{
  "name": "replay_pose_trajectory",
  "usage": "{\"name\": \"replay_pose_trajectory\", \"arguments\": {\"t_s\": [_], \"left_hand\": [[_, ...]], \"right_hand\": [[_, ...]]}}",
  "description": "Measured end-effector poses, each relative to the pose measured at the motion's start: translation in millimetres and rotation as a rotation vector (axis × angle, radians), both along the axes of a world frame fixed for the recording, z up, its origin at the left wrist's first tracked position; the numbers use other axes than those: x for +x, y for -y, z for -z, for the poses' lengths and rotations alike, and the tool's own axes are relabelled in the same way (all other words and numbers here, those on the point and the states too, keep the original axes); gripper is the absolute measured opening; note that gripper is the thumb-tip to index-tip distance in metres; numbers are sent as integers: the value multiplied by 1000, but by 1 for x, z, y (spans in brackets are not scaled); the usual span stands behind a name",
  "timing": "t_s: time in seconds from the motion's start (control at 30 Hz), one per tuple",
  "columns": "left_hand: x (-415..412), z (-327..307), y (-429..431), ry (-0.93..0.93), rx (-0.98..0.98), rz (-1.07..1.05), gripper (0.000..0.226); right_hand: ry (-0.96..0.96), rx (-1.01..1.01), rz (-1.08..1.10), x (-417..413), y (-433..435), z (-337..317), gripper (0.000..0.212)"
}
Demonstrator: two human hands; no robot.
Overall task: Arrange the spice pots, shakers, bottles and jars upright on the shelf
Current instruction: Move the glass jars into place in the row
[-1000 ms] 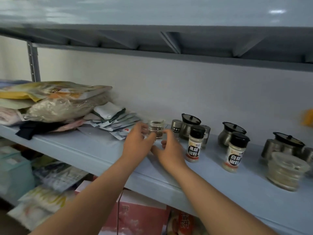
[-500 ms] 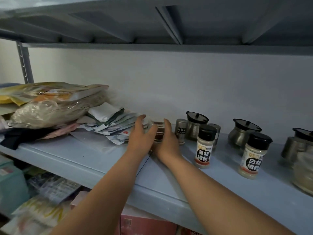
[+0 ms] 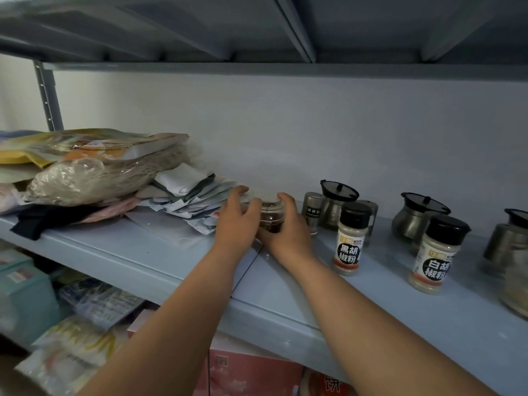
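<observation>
Jar upright on the shelf, long axis vertical, left hand and right hand clasped round it.

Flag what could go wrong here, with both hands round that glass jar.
1. The glass jar, cupped by the left hand and right hand, is next to the loose packets; set on one, it may tilt.
2. The steel shaker stands close beside the right hand; withdrawing could knock it.
</observation>
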State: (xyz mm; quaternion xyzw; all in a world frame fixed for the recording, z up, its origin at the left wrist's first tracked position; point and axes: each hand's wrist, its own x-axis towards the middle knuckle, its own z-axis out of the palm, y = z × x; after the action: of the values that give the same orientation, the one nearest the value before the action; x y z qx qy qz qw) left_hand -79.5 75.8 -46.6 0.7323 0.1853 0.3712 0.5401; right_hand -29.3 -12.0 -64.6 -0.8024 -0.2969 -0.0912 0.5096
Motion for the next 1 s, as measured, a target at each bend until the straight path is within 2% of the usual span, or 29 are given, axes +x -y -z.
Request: {"name": "replay_pose_trajectory", "arguments": {"t_s": [0.17, 0.5, 1.0], "left_hand": [[-5, 0, 0, 15, -19, -38, 20], [-17, -5, 11, 47, -1, -15, 16], [-53, -8, 32, 129, 21, 73, 18]], "right_hand": [[51, -43, -12, -3, -1, 0, 80], [70, -77, -38, -11, 4, -4, 64], [55, 42, -99, -46, 44, -18, 65]]}}
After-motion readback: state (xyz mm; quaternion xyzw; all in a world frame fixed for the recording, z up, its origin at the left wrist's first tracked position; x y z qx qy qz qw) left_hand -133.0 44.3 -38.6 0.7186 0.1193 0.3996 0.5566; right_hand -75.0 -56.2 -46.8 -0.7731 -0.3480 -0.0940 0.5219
